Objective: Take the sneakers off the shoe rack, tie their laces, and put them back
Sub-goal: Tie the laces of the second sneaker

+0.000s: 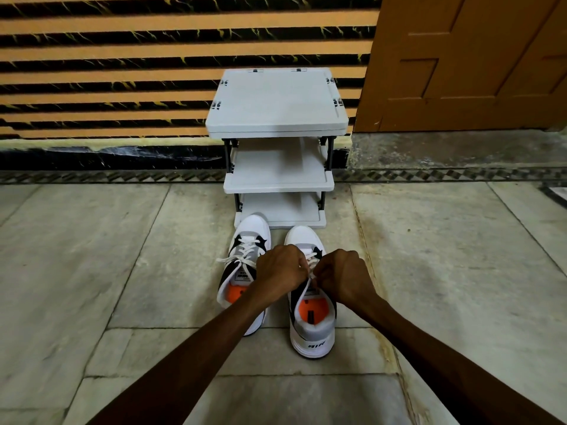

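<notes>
Two sneakers are sitting side by side on a stone floor (122,256), toes pointing far toward a grey three-shelf rack (277,99) standing against a striped wall (107,56), with a brown door (466,56) to the far right. Both hands are meeting over the right sneaker (311,329), just beyond its orange insole. The left hand (280,268) is curling its grip closed around one strand of the white lace (302,291), while the right hand (343,276) is pinching the other strand, its grip narrow and tight; the two strands are running up from the tongue to the point where the fingers come together. The left forearm is crossing over the heel of the left sneaker (245,259), hiding part of its collar. That shoe's laces (228,259) are lying loose, one end trailing out to the left over the side of the upper. Both shoes are resting just in front of the rack's bottom shelf (285,214), the left toe nearly touching its near edge. All three shelves are showing bare grey surfaces.
</notes>
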`<state>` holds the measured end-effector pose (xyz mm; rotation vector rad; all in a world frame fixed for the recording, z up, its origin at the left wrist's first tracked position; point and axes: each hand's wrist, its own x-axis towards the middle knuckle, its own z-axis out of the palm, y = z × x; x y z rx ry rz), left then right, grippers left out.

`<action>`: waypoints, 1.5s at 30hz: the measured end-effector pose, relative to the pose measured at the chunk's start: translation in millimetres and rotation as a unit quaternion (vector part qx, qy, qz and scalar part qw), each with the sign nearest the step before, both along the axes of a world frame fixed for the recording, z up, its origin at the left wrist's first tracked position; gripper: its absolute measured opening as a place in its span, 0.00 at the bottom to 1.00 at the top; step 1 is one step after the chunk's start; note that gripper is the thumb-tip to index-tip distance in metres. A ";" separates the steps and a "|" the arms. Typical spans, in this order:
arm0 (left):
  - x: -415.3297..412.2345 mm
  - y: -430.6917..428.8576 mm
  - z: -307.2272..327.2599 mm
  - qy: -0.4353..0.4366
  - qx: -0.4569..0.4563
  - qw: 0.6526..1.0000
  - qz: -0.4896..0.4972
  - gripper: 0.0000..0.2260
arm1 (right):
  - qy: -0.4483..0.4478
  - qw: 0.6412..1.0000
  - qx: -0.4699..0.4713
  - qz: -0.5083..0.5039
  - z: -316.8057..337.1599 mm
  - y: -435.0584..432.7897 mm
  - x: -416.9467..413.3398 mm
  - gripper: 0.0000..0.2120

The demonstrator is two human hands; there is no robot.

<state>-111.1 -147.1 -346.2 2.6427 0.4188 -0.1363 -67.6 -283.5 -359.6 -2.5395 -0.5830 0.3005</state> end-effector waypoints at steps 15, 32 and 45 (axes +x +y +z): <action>-12.5 -0.6 -0.8 -0.021 0.135 0.990 -0.047 0.09 | 0.055 0.995 -0.077 -0.002 -1.4 -3.7 2.8 0.11; -15.6 21.1 -3.3 0.068 -0.035 0.997 -0.023 0.08 | 0.138 0.986 -0.090 0.006 14.3 -10.1 9.2 0.15; -1.0 11.6 -7.5 -0.061 -0.506 0.850 0.133 0.05 | 0.299 0.875 0.366 -0.102 25.9 -4.2 12.8 0.10</action>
